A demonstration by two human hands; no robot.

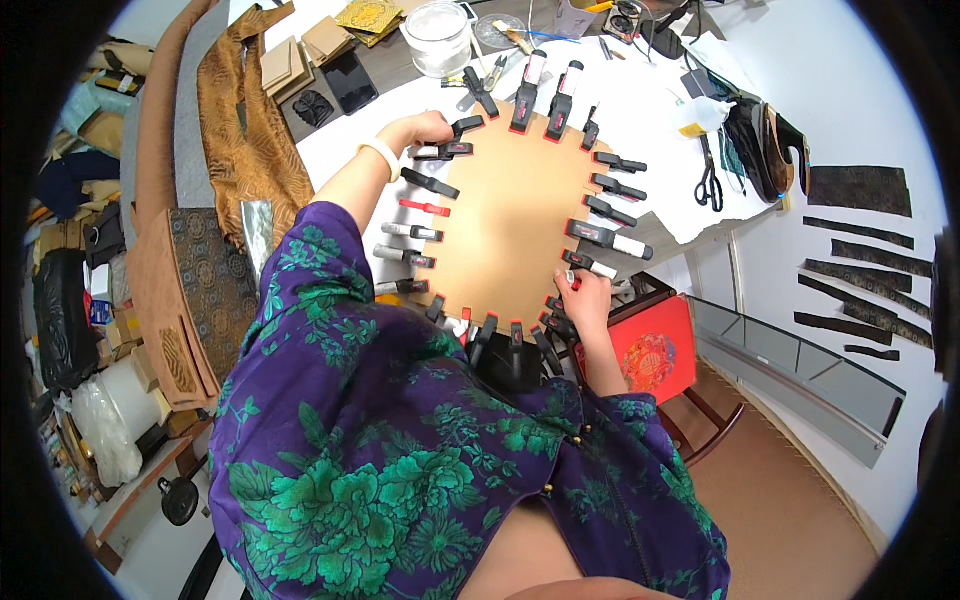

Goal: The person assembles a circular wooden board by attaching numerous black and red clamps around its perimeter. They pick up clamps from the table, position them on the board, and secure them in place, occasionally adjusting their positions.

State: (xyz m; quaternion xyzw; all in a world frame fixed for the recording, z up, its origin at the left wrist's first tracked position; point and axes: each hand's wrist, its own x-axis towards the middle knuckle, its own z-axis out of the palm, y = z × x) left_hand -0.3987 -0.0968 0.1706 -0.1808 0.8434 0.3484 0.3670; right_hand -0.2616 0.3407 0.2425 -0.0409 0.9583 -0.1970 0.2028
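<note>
A tan leather-like sheet (512, 210) lies flat before me, its edge ringed by several clamps, mostly black with red pads. At its upper left, my left hand (428, 128) has its fingers closed at a black clamp (466, 126); the fingertips are partly hidden. My right hand (586, 297) is at the lower right edge, fingers bent round a clamp with a red part (574, 282). Just above it sits a clamp with a white handle (590, 263). A slim red clip (425, 208) grips the left edge, between black clamps.
Brown patterned fabric (245, 120) drapes at the left. A white tub (438, 38), a dark phone-like slab (350, 82) and brushes stand beyond the sheet. Black scissors (709, 185) hang at the right table edge. A red cushioned chair (650, 350) stands below right.
</note>
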